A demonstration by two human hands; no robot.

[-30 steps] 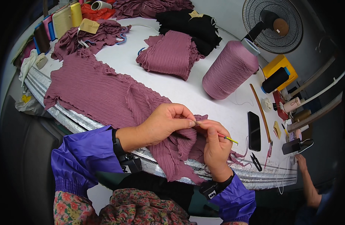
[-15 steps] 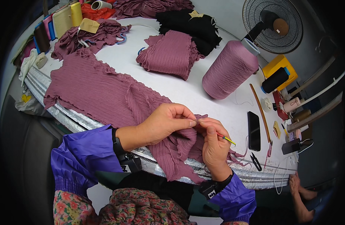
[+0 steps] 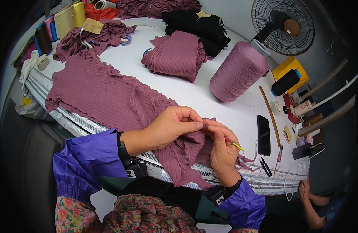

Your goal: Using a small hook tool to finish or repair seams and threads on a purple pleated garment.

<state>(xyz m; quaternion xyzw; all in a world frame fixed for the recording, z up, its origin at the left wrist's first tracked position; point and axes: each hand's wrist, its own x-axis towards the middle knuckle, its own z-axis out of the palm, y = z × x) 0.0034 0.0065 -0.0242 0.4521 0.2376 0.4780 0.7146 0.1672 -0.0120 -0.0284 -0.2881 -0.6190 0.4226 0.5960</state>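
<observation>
A mauve ribbed knit panel [image 3: 105, 89] runs from the far left of the table to the front edge and hangs partly over it. Thumb and forefinger of my left hand [image 3: 167, 128] pinch a bit of its edge. Beside them, fingertips almost touching the left ones, my right hand [image 3: 223, 151] is closed around a thin red and yellow hand tool [image 3: 236, 145] with a small bent tip pointing right. That hand's fingertips are also at the fabric edge; the exact stitch they meet at is hidden. Loose mauve yarn and a fabric end trail beneath my right hand.
A big mauve yarn cone [image 3: 241, 72] stands beyond my hands, near a folded mauve knit bundle [image 3: 177, 56] and black knit pieces [image 3: 196, 29]. To the right lie a phone [image 3: 263, 136], thread snips [image 3: 265, 167] and a wooden stick [image 3: 269, 114]. Another person's hand [image 3: 304, 189] touches the table's right end.
Hardly anything differs. Both hands keep their pinch at the fabric edge, and the tool's tip has dipped very slightly.
</observation>
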